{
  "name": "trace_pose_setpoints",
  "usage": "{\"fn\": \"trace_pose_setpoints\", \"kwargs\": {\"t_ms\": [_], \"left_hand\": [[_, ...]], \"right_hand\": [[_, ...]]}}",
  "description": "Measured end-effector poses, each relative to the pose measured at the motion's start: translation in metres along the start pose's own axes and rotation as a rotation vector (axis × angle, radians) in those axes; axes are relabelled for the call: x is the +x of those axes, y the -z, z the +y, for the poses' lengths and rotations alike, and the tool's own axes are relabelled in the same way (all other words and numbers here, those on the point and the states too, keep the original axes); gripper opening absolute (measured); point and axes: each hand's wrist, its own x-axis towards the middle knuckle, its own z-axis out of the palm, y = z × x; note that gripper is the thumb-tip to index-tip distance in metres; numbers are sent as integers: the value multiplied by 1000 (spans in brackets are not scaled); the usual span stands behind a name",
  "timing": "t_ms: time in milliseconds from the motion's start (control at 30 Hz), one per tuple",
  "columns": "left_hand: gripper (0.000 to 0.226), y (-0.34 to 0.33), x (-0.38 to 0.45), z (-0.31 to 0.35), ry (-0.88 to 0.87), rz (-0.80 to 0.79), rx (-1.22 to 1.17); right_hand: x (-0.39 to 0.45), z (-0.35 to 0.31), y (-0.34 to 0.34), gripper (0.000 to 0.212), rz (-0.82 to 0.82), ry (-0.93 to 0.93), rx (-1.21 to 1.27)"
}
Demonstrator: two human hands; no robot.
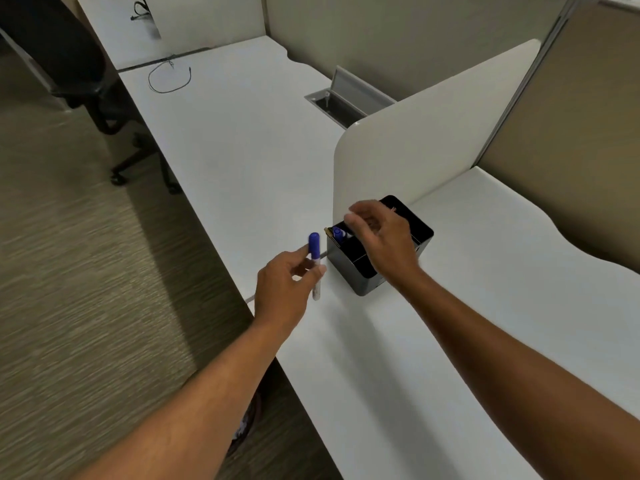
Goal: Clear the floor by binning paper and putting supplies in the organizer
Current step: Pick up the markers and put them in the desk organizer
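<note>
Head view, looking down at a white counter [242, 161]: your left hand [284, 289] pinches a blue-capped marker [315, 261] between thumb and fingers, cap up, its long axis close to upright. A black organizer [374, 271] sits on the counter just to the marker's right, hard against the rounded end of a cream divider [415, 133]. Your right hand [384, 237] hovers over the organizer's open top, fingers spread and loosely curled, gripping nothing that can be made out. Another blue-capped marker [338, 234] already stands in the compartment nearest your left hand.

That makes the left hand the nearer one for the drop: a short move to the right and slightly up should carry the marker over the rim, where it can go in tail first. The right hand covers much of the opening and will likely need to clear off. The divider blocks any approach from behind.

Farther off lie a loose black cable [169, 77] and an open cable hatch [332, 102]; a chair [69, 64] stands on the carpet [69, 271] at left. No paper shows on the visible floor.
</note>
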Motion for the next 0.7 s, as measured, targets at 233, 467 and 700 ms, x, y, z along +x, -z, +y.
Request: {"fn": "trace_pose_setpoints", "kwargs": {"t_ms": [233,467,700], "left_hand": [[30,-28,0,9,-95,49,139],[63,-37,1,6,-90,43,121],[53,-36,-14,-6,-34,17,-14]], "right_hand": [[-30,-22,11,41,-192,112,53],[6,-17,23,36,172,34,76],[35,19,1,28,176,182,-190]]}}
